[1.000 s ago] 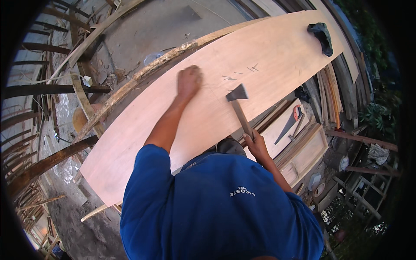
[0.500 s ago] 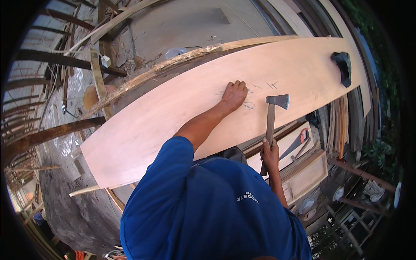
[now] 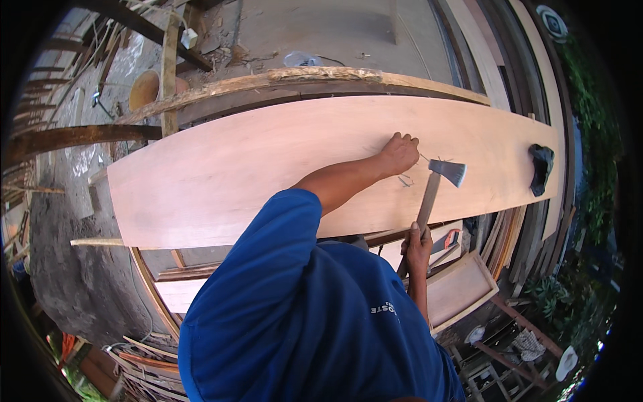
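Observation:
My left hand (image 3: 400,154) rests on the large pale plywood sheet (image 3: 268,147), fingers curled together. A thin dark nail (image 3: 424,158) shows right at its fingertips; whether they grip it or anything else is hidden. A few loose nails (image 3: 406,180) lie on the wood just below that hand. In my right hand (image 3: 418,248), closed round the wooden handle, is a hatchet (image 3: 447,172). Its grey metal head hangs over the plywood, to the right of my left hand, the blade edge facing right.
A dark bundled object (image 3: 541,169) sits at the sheet's right end. A rough wooden beam (image 3: 321,75) runs along the far edge. Nearer me on the right are a handsaw (image 3: 450,240) with an orange handle and a shallow wooden frame (image 3: 462,291). Stacked boards (image 3: 506,241) stand beyond.
The view has turned and shifted. My left hand has slid right across the plywood to the nail. The hatchet head, in my right hand, is closer to my left hand.

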